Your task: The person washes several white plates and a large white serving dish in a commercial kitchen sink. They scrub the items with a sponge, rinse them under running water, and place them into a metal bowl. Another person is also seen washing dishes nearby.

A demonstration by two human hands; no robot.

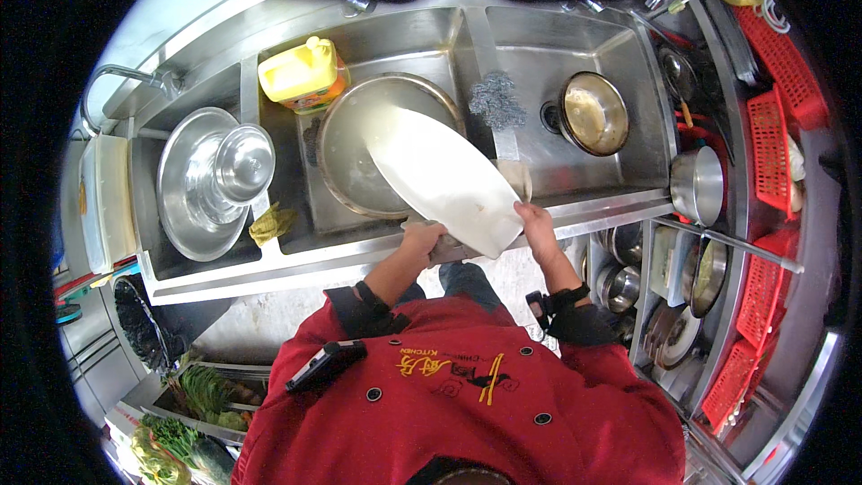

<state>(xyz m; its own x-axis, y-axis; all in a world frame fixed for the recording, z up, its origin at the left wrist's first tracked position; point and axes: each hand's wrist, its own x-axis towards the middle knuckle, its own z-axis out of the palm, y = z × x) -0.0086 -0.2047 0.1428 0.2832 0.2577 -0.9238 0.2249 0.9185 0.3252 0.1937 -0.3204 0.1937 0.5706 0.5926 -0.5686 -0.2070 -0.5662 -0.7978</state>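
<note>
A long white oval dish (441, 178) is held tilted between my two hands, its far end in or over a large round metal basin (333, 168) of cloudy water. My left hand (424, 241) grips the near left edge, with a greyish cloth (451, 252) beside or under its fingers. On the near right edge, my right hand (535, 221) is closed. A steel wool scourer (497, 100) lies on the divider right of the basin, and another cloth (516, 178) hangs on the divider, partly behind the dish. A yellow jug (303, 74) stands behind the basin at the left.
Metal bowls (195, 195) sit over the left sink, near a faucet (165, 83). A yellowish cloth (273, 223) lies on the left divider. The right sink holds a metal bowl (594, 113). To the right are a steel pot (697, 185), shelves of cookware and red plastic baskets (769, 151).
</note>
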